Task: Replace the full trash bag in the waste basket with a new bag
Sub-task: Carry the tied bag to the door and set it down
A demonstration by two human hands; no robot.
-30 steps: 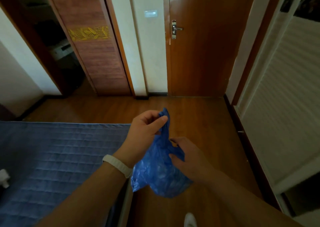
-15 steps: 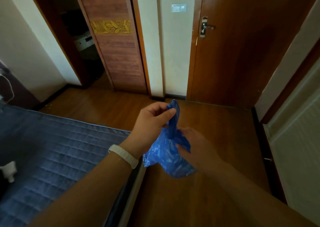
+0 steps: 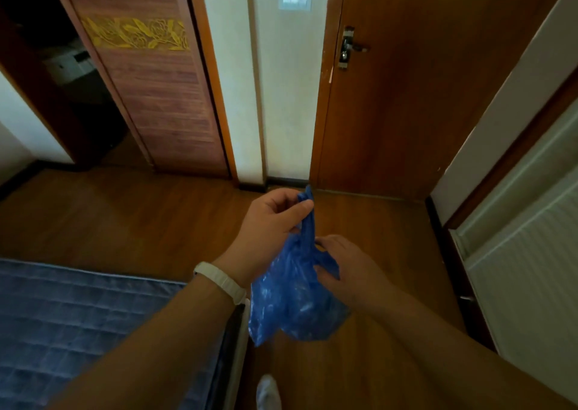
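Note:
A blue plastic trash bag hangs in front of me over the wooden floor, bulging at the bottom. My left hand, with a white band on the wrist, pinches the bag's twisted top between thumb and fingers. My right hand grips the bag's right side lower down, near its other handle. No waste basket is in view.
A bed with a blue quilted cover fills the lower left. A closed wooden door with a metal handle stands ahead, a sliding wardrobe door to its left. White slatted panels line the right. My white-socked foot shows below.
The view has swung between frames as my head moved. The bag hangs longer from my left hand now, and both hands keep their hold on it.

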